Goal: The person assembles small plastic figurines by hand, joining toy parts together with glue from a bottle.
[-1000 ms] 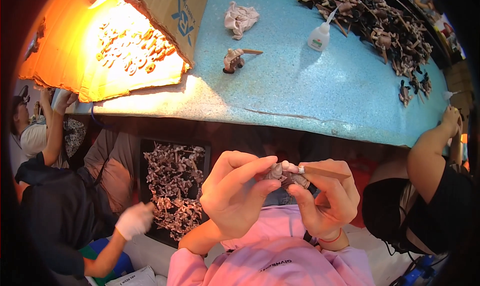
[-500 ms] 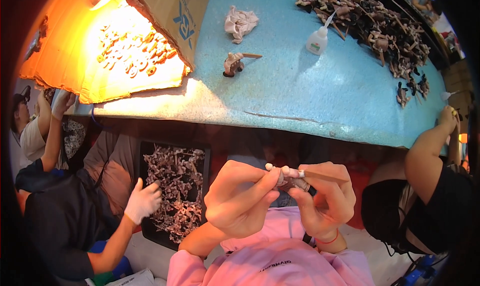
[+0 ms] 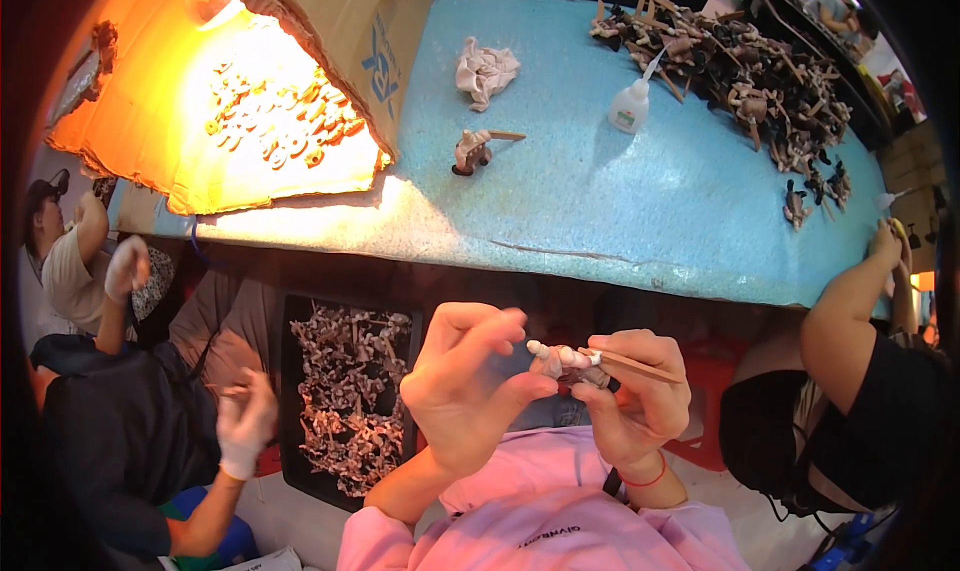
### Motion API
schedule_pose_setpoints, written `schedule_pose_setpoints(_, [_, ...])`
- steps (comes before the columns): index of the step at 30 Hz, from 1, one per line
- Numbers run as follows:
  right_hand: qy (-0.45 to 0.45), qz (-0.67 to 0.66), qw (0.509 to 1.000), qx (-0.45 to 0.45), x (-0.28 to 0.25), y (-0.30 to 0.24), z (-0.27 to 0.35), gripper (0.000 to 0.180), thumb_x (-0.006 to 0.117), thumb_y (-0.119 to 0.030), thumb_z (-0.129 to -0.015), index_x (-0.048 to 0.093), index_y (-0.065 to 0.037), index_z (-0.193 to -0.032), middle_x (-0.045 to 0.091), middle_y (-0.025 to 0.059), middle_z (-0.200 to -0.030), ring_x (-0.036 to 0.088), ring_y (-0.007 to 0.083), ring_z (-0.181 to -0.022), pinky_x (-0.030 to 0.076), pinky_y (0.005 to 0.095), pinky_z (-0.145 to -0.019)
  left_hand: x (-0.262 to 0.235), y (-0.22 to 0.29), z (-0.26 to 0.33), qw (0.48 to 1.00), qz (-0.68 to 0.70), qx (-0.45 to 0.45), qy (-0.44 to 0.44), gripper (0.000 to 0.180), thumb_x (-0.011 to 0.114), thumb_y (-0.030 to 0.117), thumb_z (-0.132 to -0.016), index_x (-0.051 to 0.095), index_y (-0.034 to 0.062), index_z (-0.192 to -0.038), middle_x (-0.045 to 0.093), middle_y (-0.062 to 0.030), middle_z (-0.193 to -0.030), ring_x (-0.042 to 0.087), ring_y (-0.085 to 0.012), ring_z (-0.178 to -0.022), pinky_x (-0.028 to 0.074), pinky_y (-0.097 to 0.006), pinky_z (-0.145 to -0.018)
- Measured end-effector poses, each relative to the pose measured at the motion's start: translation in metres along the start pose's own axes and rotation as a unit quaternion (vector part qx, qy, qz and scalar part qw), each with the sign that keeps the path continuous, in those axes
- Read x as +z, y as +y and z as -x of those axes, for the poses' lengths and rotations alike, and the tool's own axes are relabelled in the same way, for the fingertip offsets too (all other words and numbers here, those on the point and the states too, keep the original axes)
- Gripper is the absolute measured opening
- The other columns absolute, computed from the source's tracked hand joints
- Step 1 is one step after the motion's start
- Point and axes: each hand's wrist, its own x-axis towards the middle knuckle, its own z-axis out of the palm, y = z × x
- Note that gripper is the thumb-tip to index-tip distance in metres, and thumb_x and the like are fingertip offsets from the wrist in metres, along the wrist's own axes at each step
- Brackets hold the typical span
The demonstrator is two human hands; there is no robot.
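In front of my chest is a small painted figurine [image 3: 565,362], pale and brown, with a flat wooden strip sticking out to the right. My right hand [image 3: 640,396] pinches it between thumb and fingers. On its other side my left hand [image 3: 465,386] has thumb and index finger spread apart, its thumb tip close to the figurine; whether they touch I cannot tell. A similar figurine [image 3: 472,153] with a wooden strip stands on the blue table [image 3: 560,211]. Behind it lies a crumpled pale cloth [image 3: 487,72]. A white squeeze bottle [image 3: 630,104] with a thin nozzle stands farther right.
A lit cardboard box [image 3: 150,161] holds many small ring-like pieces [image 3: 285,121]. Figurines are heaped [image 3: 760,81] at the far right. A black tray [image 3: 408,331] of figurine parts lies left of me. Co-workers sit on both sides, one with a gloved hand [image 3: 243,426] near the tray.
My left fingers have opened away from the figurine, which stays in my right hand. The left co-worker's gloved hand has drawn back from the tray. The view has shifted slightly.
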Motion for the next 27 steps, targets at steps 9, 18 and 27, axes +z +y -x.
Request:
schedule_pose_setpoints(9, [0.027, -0.033, 0.999, -0.011, 0.001, 0.010, 0.006, 0.029, 0.075, -0.006, -0.064, 0.064, 0.002, -0.089, 0.061, 0.0141, -0.092, 0.057, 0.0212, -0.070, 0.045, 0.0277, -0.057, -0.007, 0.014, -0.015, 0.916, 0.229, -0.281, -0.173, 0.056, 0.071, 0.022, -0.075, 0.051, -0.0076, -0.118, 0.051, -0.0185, -0.115, 0.052, -0.0230, -0.102, 0.044, -0.032, -0.085])
schedule_pose_setpoints(18, [0.040, -0.141, 0.989, 0.030, 0.010, 0.029, 0.009, 0.027, 0.073, -0.006, -0.065, 0.065, -0.001, -0.090, 0.059, 0.0149, -0.099, 0.057, 0.0209, -0.080, 0.046, 0.0289, -0.065, -0.001, 0.013, -0.003, 0.916, 0.251, -0.281, -0.140, 0.042, 0.064, 0.008, -0.080, 0.053, -0.0025, -0.119, 0.050, -0.0160, -0.121, 0.051, -0.0174, -0.105, 0.043, -0.028, -0.084])
schedule_pose_setpoints(27, [0.008, -0.385, 0.863, 0.326, 0.009, 0.008, -0.011, 0.065, 0.063, 0.000, -0.077, 0.030, 0.005, -0.133, 0.036, 0.0255, -0.133, 0.045, 0.0340, -0.118, 0.038, 0.0392, -0.098, 0.006, 0.004, -0.006, 0.995, 0.031, -0.080, -0.049, 0.061, 0.075, -0.004, -0.059, 0.054, -0.0028, -0.117, 0.055, -0.0143, -0.110, 0.056, -0.0176, -0.089, 0.048, -0.026, -0.074])
